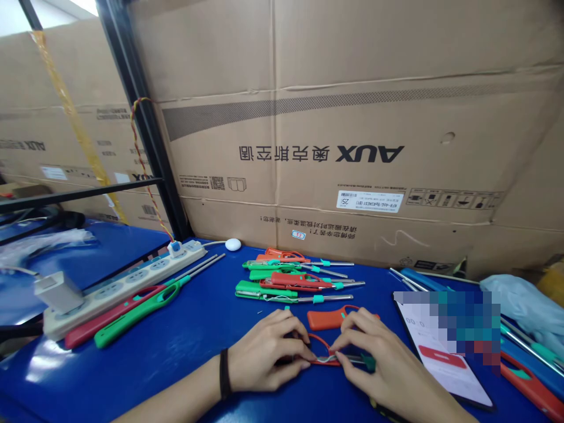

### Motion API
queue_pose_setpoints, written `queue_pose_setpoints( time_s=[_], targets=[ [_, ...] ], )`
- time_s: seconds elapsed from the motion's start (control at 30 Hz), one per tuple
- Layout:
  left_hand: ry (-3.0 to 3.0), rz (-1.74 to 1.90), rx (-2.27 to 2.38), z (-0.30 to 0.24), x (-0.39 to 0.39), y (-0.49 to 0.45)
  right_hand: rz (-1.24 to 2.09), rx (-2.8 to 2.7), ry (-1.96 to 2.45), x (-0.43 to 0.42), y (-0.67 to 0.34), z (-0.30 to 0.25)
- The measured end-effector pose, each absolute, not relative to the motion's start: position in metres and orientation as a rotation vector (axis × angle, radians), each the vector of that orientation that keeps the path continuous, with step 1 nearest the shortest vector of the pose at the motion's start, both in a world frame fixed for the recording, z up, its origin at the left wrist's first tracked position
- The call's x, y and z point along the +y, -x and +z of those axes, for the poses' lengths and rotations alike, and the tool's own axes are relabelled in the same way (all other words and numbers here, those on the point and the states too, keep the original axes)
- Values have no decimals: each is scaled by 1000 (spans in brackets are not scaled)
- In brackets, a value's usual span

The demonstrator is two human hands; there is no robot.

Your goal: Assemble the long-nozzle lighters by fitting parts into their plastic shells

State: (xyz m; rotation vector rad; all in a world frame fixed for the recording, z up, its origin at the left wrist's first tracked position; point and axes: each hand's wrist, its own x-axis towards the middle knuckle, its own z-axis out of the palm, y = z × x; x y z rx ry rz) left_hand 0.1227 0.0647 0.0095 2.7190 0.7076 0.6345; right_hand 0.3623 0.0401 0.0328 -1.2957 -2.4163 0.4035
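The 2 hands are close together at the bottom of the view, both closed in a pinch on the same piece: a red plastic lighter frame with a thin steel shaft (328,359). The left hand (267,353), with a black wristband (225,373), curls its fingers around the red loop from one side. The right hand (374,359) grips from the other side, near the shaft and a small green plastic collar (369,362). Fine wire shows across the middle of the piece, though the fingers hide part of it.

Both hands rest just above the blue counter (185,346). Just beyond the fingertips lies an orange-red plastic lighter handle (325,319). Farther ahead of the hands is a loose heap of red and green long-nosed lighters (286,281) with steel shafts and teal collars.

Ahead and left of the left hand, a long green plastic lighter (141,308) and a long red plastic lighter (108,314) lie side by side, next to a cream power strip (126,281). To the right of the right hand lies a black-edged smartphone (443,358) with a lit screen, partly blurred out. Beyond it are blue-and-steel lighter parts (526,346) and a pale blue plastic bag (520,305). A large cardboard box printed AUX (370,153) stands behind the counter, ahead of the hands.
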Motion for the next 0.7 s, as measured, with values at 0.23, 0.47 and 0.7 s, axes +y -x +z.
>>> queue_pose_setpoints(
  time_s=[0.23,0.47,0.7],
  targets=[
    [-2602,634,780,8,63,-125,501,-2404,1365,44,-366,28],
    [-2677,610,793,9,63,-126,621,-2368,1291,44,-364,20],
    [-2930,586,699,10,63,-125,550,-2412,1359,42,-368,25]
  ],
)
